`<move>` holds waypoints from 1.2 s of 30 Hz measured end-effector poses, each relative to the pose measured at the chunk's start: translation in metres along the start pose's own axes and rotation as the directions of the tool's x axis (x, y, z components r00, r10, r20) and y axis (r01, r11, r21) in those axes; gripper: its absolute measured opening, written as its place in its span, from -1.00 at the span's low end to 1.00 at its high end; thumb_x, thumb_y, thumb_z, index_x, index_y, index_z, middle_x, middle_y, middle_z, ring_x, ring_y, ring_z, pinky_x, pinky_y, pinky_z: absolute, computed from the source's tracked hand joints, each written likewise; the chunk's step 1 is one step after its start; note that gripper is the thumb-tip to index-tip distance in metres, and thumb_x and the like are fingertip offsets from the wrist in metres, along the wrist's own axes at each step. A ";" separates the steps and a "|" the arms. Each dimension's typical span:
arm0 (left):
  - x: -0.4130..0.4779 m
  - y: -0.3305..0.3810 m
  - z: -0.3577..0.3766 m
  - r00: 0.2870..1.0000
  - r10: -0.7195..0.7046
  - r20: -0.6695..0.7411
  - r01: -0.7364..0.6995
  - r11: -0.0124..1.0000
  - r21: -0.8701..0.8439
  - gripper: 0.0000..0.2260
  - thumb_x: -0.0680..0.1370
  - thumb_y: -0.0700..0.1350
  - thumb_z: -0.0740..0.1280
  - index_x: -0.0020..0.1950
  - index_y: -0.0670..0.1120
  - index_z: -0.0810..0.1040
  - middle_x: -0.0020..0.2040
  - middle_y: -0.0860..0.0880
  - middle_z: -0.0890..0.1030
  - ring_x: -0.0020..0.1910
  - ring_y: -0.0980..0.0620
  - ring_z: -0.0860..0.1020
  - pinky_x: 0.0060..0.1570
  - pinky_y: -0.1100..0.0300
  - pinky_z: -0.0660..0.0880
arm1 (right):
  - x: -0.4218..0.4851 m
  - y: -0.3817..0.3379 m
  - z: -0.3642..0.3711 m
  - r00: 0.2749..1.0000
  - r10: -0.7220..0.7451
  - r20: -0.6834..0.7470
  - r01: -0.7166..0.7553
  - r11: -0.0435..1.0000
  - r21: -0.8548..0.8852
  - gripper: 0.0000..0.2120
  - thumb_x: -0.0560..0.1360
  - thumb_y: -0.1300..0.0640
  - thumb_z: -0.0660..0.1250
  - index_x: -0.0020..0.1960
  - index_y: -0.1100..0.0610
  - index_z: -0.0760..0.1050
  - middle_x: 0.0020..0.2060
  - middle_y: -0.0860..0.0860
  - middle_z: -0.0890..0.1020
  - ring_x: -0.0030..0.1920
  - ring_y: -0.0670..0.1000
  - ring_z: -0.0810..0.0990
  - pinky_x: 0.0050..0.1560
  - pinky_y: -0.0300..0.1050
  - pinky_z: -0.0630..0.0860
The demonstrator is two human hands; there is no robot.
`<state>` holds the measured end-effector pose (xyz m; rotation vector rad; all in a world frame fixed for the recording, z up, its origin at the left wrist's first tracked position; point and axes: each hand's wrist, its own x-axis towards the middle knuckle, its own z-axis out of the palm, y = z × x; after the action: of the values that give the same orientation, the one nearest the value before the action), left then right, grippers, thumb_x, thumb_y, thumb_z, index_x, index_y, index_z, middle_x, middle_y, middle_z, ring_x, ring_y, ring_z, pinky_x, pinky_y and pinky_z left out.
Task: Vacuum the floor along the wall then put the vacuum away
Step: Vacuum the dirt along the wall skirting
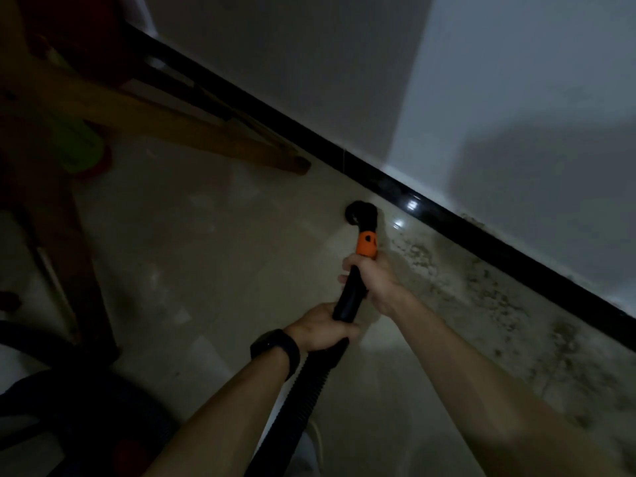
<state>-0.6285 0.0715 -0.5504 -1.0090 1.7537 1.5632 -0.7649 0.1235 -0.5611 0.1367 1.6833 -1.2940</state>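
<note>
A black vacuum wand [351, 297] with an orange collar [367, 245] points down at the tiled floor. Its round black nozzle [360, 215] sits on the floor just short of the black skirting [447, 218] at the foot of the white wall [516, 98]. My right hand [370, 280] grips the wand just below the orange collar. My left hand [323, 327], with a black watch on its wrist, holds the wand lower down where the ribbed black hose [303, 390] begins. The hose runs down between my arms.
Dirty, speckled floor [464, 304] stretches along the skirting to the right of the nozzle. Wooden furniture legs [213, 132] slant across the upper left. A green and red object [82, 149] lies under them. A dark rounded body, possibly the vacuum unit [69, 425], sits at the lower left.
</note>
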 end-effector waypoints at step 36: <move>0.021 0.029 -0.011 0.999 0.016 -0.034 -0.008 0.976 0.218 -0.86 0.33 -0.08 0.46 -0.13 -0.02 0.64 -0.15 0.00 0.70 -0.18 0.00 0.66 -0.18 0.19 0.55 | 0.014 -0.005 -0.020 0.997 -0.018 -0.077 0.033 0.979 0.201 -0.80 0.63 0.11 0.34 0.13 0.25 0.47 -0.21 0.09 0.54 -0.46 -0.03 0.62 -0.05 0.07 0.68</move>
<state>-0.6631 0.0577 -0.5497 -0.9241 1.9109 1.3314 -0.7874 0.1305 -0.5690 0.2875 1.6167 -1.4951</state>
